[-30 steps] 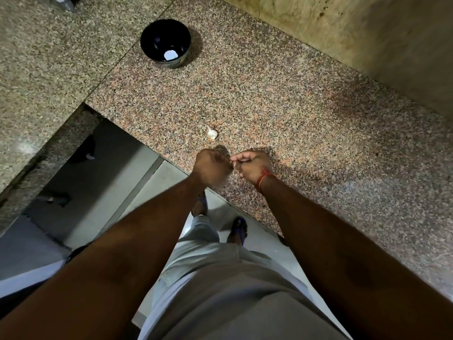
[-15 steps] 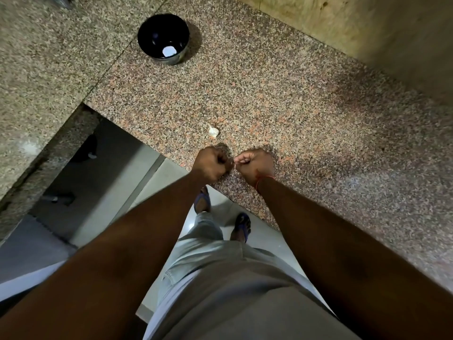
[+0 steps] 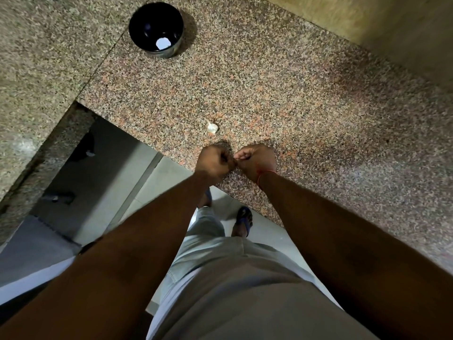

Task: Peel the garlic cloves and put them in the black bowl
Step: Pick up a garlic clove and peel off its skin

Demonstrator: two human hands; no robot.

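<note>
Counter: speckled granite worktop [image 3: 282, 77] with a cut-out corner, floor and sandalled feet showing below at six o'clock.
Bowl: one black bowl [image 3: 144, 25] at eleven o'clock, well apart from the hands; one pale piece [image 3: 163, 43] lies inside, likely a peeled clove.
Spare clove: one unpeeled garlic clove [image 3: 212, 128] on the granite at twelve o'clock from the hands, just beyond them.
Left hand: left hand [image 3: 212, 162] curled, fingertips meeting the right hand's.
Right hand: right hand [image 3: 257, 160] curled, a red thread at the wrist.
Held clove: both hands pinch something tiny between them, presumably a clove; too hidden to tell.
Key relation: bowl lies up-left of the grip, the left hand nearer it.
</note>
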